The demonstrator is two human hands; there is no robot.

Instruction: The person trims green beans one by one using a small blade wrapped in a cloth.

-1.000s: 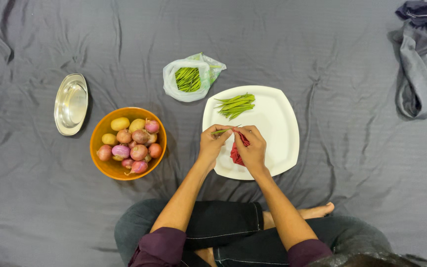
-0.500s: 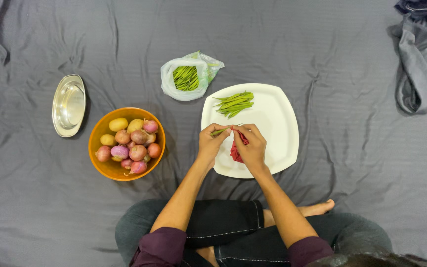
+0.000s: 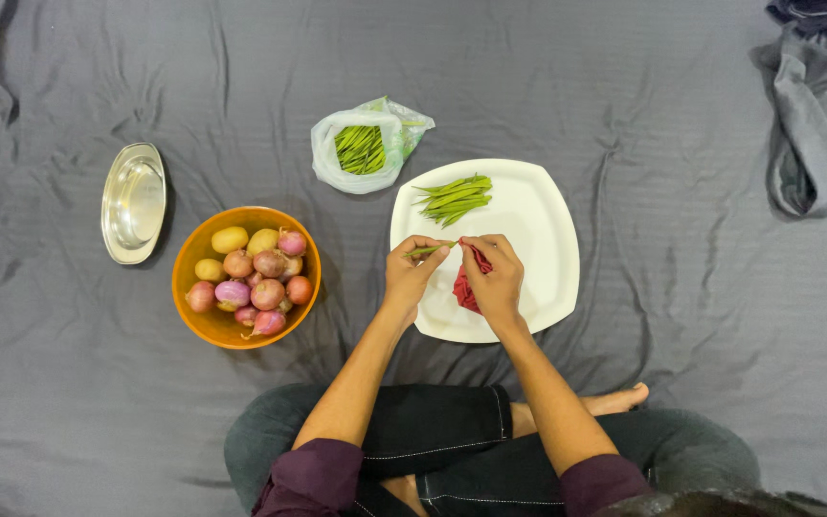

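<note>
1. Left hand (image 3: pixel 408 276) pinches one slim green bean pod (image 3: pixel 430 251) over the near-left part of the square white plastic plate (image 3: pixel 538 239).
2. Right hand (image 3: pixel 496 278) grips a red-handled tool (image 3: pixel 469 283), its tip touching the pod's end.
3. One small heap of green pods (image 3: pixel 454 199) lies on the plate's far side.
4. One clear plastic bag of pods (image 3: pixel 364 146), one orange bowl of onions and potatoes (image 3: pixel 244 278), one steel dish (image 3: pixel 133 202) sit on the grey sheet (image 3: pixel 624 96).
</note>
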